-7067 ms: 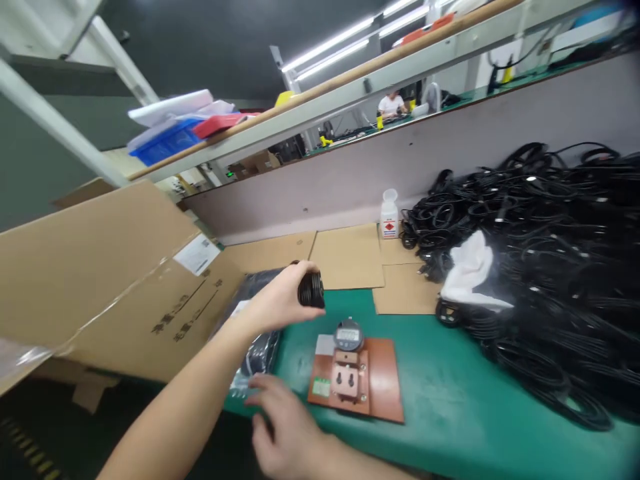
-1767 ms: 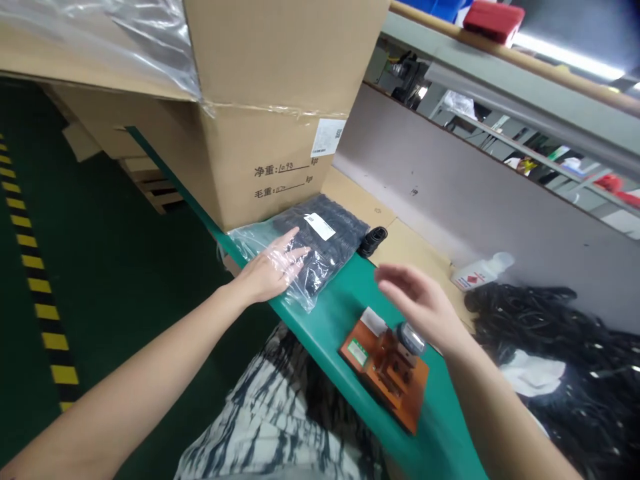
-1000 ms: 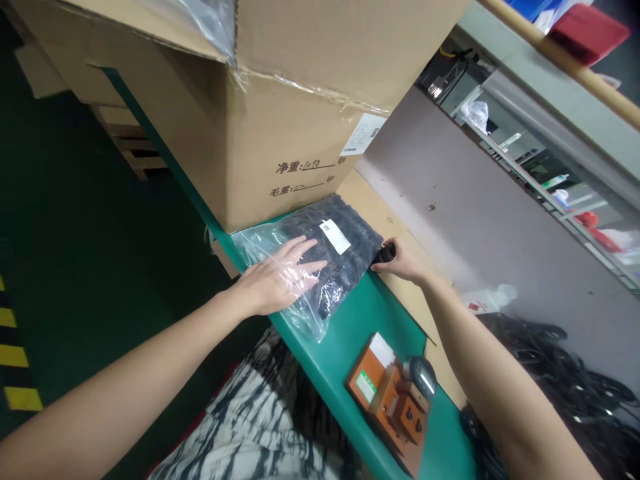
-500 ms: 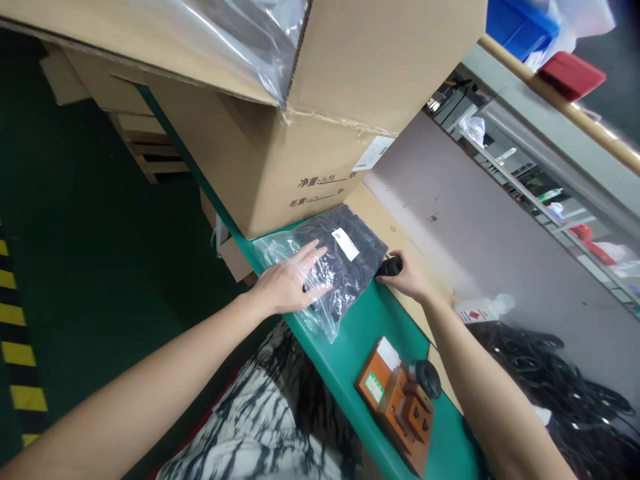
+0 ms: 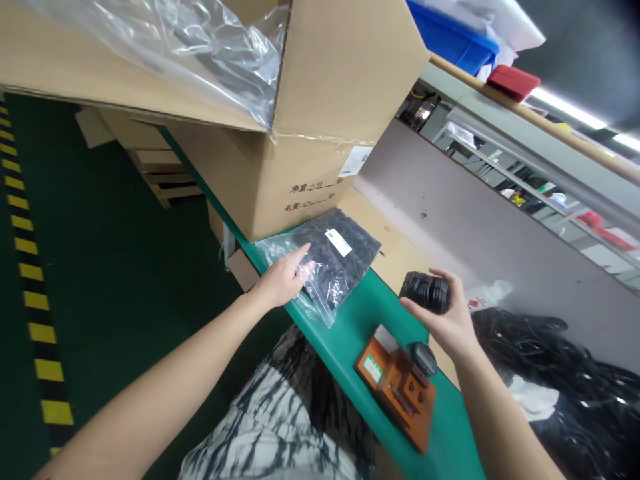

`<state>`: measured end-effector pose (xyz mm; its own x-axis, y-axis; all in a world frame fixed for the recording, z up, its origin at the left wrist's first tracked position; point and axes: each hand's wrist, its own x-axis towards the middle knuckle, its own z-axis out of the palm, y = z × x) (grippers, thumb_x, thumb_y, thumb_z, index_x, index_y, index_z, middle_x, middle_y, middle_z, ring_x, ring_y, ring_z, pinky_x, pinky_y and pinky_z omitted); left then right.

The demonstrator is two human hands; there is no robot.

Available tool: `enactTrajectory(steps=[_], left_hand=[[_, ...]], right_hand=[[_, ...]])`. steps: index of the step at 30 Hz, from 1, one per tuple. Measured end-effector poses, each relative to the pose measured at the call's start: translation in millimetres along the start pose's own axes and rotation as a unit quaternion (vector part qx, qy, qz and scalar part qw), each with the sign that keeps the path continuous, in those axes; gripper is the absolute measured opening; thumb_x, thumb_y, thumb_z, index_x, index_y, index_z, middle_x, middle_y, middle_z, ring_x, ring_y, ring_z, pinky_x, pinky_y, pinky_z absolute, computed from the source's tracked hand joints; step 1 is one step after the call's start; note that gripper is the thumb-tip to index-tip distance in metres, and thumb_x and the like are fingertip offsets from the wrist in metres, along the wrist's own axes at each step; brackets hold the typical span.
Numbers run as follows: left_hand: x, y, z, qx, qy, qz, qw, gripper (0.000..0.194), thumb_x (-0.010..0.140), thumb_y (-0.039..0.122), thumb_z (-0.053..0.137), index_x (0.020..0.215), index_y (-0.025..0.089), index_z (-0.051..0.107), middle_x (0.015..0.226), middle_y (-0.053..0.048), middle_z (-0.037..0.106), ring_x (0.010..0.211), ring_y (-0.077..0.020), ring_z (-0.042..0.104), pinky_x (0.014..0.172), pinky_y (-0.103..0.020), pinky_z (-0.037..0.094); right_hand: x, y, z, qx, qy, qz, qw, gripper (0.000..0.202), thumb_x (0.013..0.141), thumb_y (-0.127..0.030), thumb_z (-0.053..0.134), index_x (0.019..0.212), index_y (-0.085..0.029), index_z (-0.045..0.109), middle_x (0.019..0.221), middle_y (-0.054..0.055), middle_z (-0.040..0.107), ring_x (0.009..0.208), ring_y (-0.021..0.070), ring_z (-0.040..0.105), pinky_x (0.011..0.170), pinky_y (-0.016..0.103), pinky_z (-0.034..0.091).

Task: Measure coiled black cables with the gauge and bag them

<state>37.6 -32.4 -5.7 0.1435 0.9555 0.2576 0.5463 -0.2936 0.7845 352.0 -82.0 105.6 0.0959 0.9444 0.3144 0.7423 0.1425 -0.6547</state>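
Note:
My left hand [image 5: 281, 281] rests flat on a clear plastic bag [image 5: 334, 260] of black parts with a white label, lying at the near edge of the green bench [image 5: 360, 333]. My right hand [image 5: 445, 320] is lifted above the bench and grips a stack of black rings [image 5: 425, 292] between thumb and fingers. Just below that hand stands an orange-brown fixture [image 5: 397, 390] with a round black dial gauge [image 5: 423, 358] on top.
A large open cardboard box [image 5: 300, 133] lined with plastic film stands behind the bag. Cardboard sheets [image 5: 395, 250] cover the bench's back. A white bottle [image 5: 483, 297] and a heap of black cables [image 5: 565, 373] with a white cloth lie to the right. A blue bin sits on the shelf above.
My right hand has picked the stack of black rings up from beside the bag and carried it right, over the fixture. My left hand stays on the bag.

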Motion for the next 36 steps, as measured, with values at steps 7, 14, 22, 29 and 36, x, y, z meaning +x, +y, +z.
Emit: enactTrajectory(steps=[7, 14, 22, 29, 36], left_hand=[[0, 5, 4.2, 0.047, 0.002, -0.016, 0.999, 0.054, 0.098, 0.039, 0.035, 0.141, 0.012, 0.054, 0.143, -0.013, 0.058, 0.136, -0.0319, 0.049, 0.114, -0.048, 0.038], [4, 17, -7.7, 0.073, -0.001, -0.006, 0.997, 0.046, 0.094, 0.034, 0.041, 0.130, 0.017, 0.064, 0.134, -0.010, 0.066, 0.126, -0.0300, 0.060, 0.110, -0.042, 0.045], [17, 12, -0.8, 0.075, 0.020, 0.012, 0.997, 0.041, 0.094, 0.031, 0.039, 0.123, 0.018, 0.065, 0.130, -0.011, 0.067, 0.123, -0.0285, 0.060, 0.110, -0.045, 0.044], [14, 12, 0.5, 0.076, 0.004, 0.025, 0.997, 0.044, 0.097, 0.037, 0.035, 0.124, 0.013, 0.061, 0.126, -0.015, 0.065, 0.118, -0.0288, 0.061, 0.106, -0.048, 0.045], [14, 11, 3.3, 0.086, 0.009, 0.013, 0.996, 0.047, 0.098, 0.040, 0.037, 0.131, 0.013, 0.057, 0.135, -0.015, 0.060, 0.128, -0.0276, 0.054, 0.114, -0.046, 0.037]], right_hand=[[-102, -25, -9, 0.109, 0.031, -0.001, 0.994, 0.064, 0.069, -0.043, 0.082, 0.121, -0.027, 0.049, 0.126, 0.012, 0.058, 0.118, 0.0315, 0.059, 0.100, 0.049, 0.048], [-168, -30, -2, 0.176, -0.004, 0.015, 0.984, 0.062, 0.074, -0.039, 0.080, 0.123, -0.028, 0.043, 0.134, 0.015, 0.055, 0.128, 0.0361, 0.053, 0.105, 0.055, 0.046], [-185, -37, 6, 0.245, -0.023, 0.023, 0.969, 0.065, 0.076, -0.049, 0.078, 0.126, -0.030, 0.041, 0.134, 0.013, 0.054, 0.129, 0.0353, 0.054, 0.105, 0.051, 0.049], [-183, -35, 21, 0.311, -0.010, -0.011, 0.950, 0.062, 0.079, -0.046, 0.078, 0.127, -0.026, 0.044, 0.129, 0.013, 0.057, 0.125, 0.0333, 0.056, 0.106, 0.049, 0.049], [-184, -20, 31, 0.292, -0.012, -0.036, 0.956, 0.070, 0.073, -0.034, 0.081, 0.131, -0.025, 0.043, 0.131, 0.014, 0.054, 0.122, 0.0349, 0.057, 0.103, 0.053, 0.049]])
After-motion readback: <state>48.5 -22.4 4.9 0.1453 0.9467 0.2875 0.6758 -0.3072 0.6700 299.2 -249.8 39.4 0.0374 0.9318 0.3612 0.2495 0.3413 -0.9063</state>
